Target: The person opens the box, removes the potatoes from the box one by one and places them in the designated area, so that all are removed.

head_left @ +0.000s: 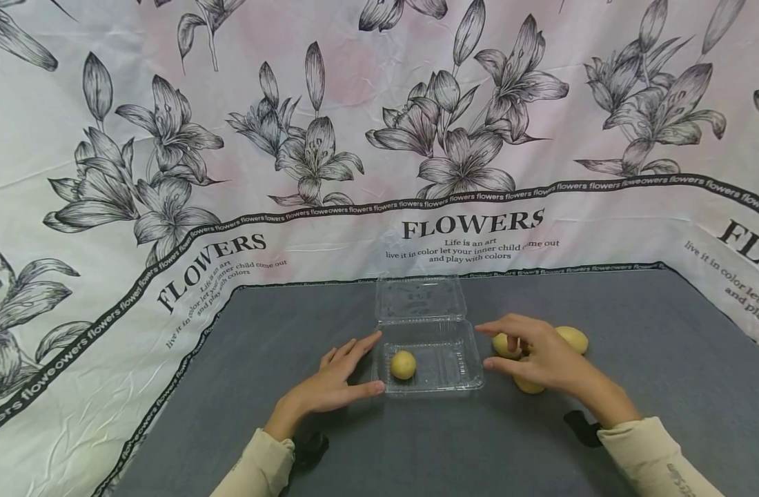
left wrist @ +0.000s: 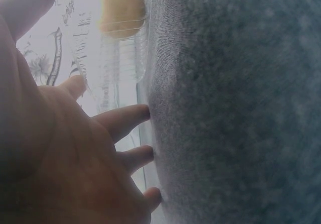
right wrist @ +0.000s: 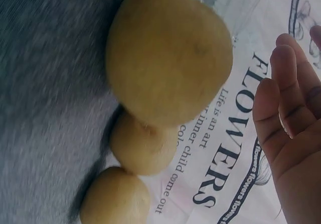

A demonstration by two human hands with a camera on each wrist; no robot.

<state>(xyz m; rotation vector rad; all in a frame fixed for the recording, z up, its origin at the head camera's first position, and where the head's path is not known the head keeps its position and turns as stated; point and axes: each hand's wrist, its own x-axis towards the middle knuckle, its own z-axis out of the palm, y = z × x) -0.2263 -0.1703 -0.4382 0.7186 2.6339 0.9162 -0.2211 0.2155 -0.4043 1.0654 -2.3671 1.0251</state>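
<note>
A clear plastic clamshell box point(head_left: 429, 392) lies with its lid point(head_left: 420, 298) folded back. One yellow potato point(head_left: 403, 365) sits inside at the left, and it also shows through the plastic in the left wrist view. My left hand point(head_left: 330, 386) is spread at the box's left side, thumb and fingertips at its edge. At the right side my right hand point(head_left: 541, 355) hovers with loosely bent fingers, holding nothing, thumb and index finger near the box's wall. Beneath and behind it are three potatoes point(right wrist: 170, 58), partly hidden by the hand in the head view.
A grey cloth point(head_left: 243, 345) covers the table. Behind it hangs a white curtain point(head_left: 355, 235) with flower prints and lettering. Dark devices point(head_left: 311, 449) show under both wrists.
</note>
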